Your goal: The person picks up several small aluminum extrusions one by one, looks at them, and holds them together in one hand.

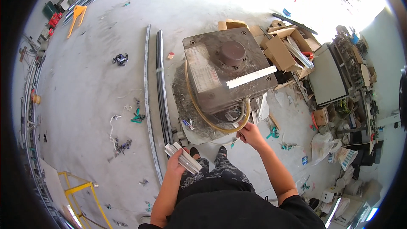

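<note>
The left hand [176, 163] is clenched around a bundle of short metal strips [184, 157], pale grey, held low beside the person's left leg; the bundle's ends point up-left and down-right. The right hand [250, 135] reaches forward to the near edge of a large grey machine [224, 74] and touches a yellowish hose [207, 121] that loops along the machine's left side and under its front. The fingers appear closed on the hose end, though the view is too small to confirm the grip fully.

A single white strip [251, 77] lies flat across the top of the machine, to the right of a round brown cap [232, 53]. The machine stands on a concrete floor [93, 72] strewn with debris and dust.

Two long rails [154, 93], one pale and one dark, lie on the floor just left of the machine. Open cardboard boxes [282, 46] holding more strips sit to the machine's right. A yellow frame [80, 195] stands at lower left.
</note>
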`<move>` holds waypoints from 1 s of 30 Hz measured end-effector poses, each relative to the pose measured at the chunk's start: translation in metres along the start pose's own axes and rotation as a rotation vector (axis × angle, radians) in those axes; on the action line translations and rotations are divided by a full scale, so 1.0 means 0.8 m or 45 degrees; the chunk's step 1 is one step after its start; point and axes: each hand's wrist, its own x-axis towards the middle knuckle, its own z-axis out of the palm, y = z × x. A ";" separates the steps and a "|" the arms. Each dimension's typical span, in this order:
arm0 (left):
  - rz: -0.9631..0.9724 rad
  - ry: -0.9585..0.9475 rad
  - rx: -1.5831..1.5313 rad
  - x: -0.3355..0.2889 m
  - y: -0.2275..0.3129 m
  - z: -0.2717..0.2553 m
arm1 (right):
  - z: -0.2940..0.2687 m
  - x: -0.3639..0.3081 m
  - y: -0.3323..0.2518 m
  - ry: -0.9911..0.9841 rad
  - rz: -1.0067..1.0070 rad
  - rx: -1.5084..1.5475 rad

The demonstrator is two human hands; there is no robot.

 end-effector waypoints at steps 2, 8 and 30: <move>0.008 0.021 -0.006 -0.001 -0.002 0.001 | -0.007 0.001 0.000 -0.027 0.059 -0.084; -0.054 -0.106 0.099 -0.009 -0.013 0.016 | -0.003 0.016 0.016 0.179 -0.060 -0.045; 0.046 0.187 0.005 -0.017 -0.102 -0.010 | 0.043 0.037 0.024 0.291 -0.105 0.208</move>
